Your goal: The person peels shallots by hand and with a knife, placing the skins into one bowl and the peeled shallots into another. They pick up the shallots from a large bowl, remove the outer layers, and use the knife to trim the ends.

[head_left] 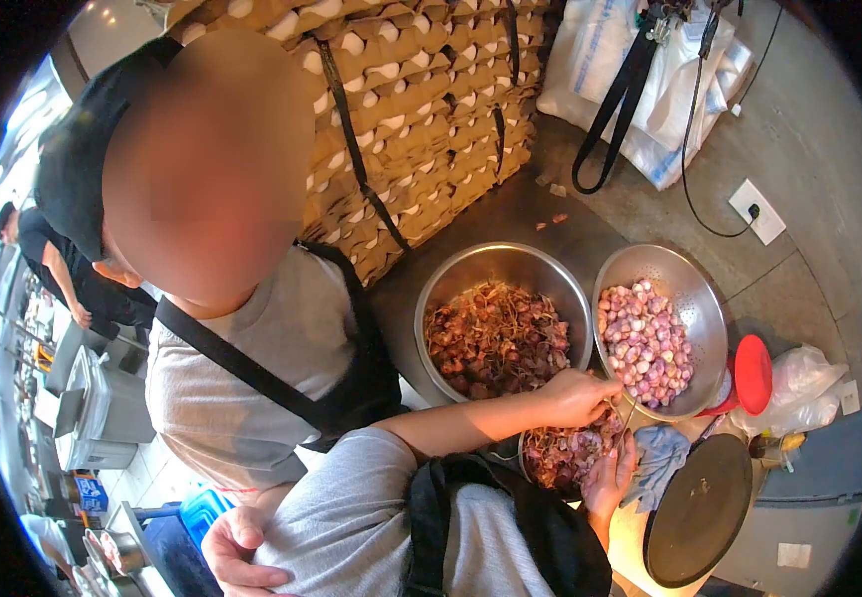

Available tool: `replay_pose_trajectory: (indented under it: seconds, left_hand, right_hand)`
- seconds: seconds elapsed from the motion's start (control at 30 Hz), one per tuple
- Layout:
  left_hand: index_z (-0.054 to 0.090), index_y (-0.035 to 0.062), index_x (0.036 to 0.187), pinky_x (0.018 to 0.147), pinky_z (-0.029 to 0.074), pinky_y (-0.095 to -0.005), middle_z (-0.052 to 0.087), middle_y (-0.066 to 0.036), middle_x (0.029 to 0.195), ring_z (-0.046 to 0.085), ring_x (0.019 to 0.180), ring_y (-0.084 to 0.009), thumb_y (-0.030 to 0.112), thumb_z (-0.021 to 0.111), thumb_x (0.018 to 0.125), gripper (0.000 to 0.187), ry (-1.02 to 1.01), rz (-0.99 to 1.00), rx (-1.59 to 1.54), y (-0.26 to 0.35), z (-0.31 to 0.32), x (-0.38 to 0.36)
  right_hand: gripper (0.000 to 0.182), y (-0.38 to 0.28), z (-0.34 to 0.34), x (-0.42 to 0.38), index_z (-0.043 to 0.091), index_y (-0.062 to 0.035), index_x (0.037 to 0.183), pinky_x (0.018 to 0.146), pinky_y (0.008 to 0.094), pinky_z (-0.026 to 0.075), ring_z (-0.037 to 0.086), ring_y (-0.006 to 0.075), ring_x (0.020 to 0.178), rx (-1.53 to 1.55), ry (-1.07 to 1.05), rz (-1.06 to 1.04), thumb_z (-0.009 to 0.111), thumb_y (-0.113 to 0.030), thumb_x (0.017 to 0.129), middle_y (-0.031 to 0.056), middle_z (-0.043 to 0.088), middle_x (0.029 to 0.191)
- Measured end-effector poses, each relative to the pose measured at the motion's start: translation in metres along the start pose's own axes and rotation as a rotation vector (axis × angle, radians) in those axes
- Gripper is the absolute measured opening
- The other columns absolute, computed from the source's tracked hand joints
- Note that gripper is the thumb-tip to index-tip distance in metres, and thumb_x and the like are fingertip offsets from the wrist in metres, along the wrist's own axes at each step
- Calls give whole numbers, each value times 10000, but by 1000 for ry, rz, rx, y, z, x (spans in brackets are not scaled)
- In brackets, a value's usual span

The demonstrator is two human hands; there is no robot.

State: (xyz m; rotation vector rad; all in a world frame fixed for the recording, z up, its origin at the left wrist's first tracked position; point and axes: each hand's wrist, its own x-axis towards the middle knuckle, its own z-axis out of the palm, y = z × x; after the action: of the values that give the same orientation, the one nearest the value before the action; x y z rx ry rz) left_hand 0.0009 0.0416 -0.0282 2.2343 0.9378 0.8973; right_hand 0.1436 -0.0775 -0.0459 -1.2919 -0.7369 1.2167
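My left hand is closed in a pinch near the rim of the colander of peeled shallots. Something thin shows at its fingertips, too small to name. Just below it, my right hand has curled fingers around something I cannot make out. Beneath and between both hands lies a smaller bowl of reddish-purple skins and shallots. A large steel bowl of unpeeled shallots stands left of the colander.
A co-worker in a grey shirt and black apron is close at left, one hand at lower left. Near my right hand are a blue cloth and a dark round lid. A red container and stacked egg trays stand beyond.
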Motion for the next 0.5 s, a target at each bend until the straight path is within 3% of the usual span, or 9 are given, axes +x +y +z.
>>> replay_pose_trajectory:
  seconds: [0.13,0.23,0.33,0.4,0.5]
  left_hand:
    - [508,141,869,494,426,-429,548,-119,617,561,574,-317,157,559,736,143,-7,-2,4,0,0,0]
    - [501,144,882,487,423,-431,543,-119,596,559,558,-317,183,569,739,164,43,40,44,-1,3,0]
    - [489,148,900,477,417,-436,535,-116,566,554,536,-322,225,587,739,204,-37,-44,-18,3,-3,-2]
    - [443,153,952,481,413,-434,538,-106,574,558,546,-321,267,616,718,312,-60,-50,-102,2,-5,-2]
    - [428,94,948,546,421,-421,547,-118,658,561,642,-317,209,634,659,374,-17,-56,-198,3,-8,-3]
  right_hand:
    - [446,5,-6,3,266,-119,1321,428,128,263,314,10,521,6,-35,-13,403,-114,897,-15,473,1065]
    - [455,6,-4,4,255,-114,1328,410,128,231,271,9,506,11,-17,-67,398,-104,895,25,396,1251]
    - [475,-2,-6,2,220,-85,1339,559,163,389,472,61,668,-23,-64,-27,389,-102,895,92,276,1362]
    - [498,9,0,8,189,-56,1343,875,283,376,475,209,1065,100,-145,-258,392,-112,892,139,266,1361]
    - [515,18,-18,13,189,-57,1346,725,231,388,461,169,968,11,-68,-98,410,-118,884,134,312,1304]
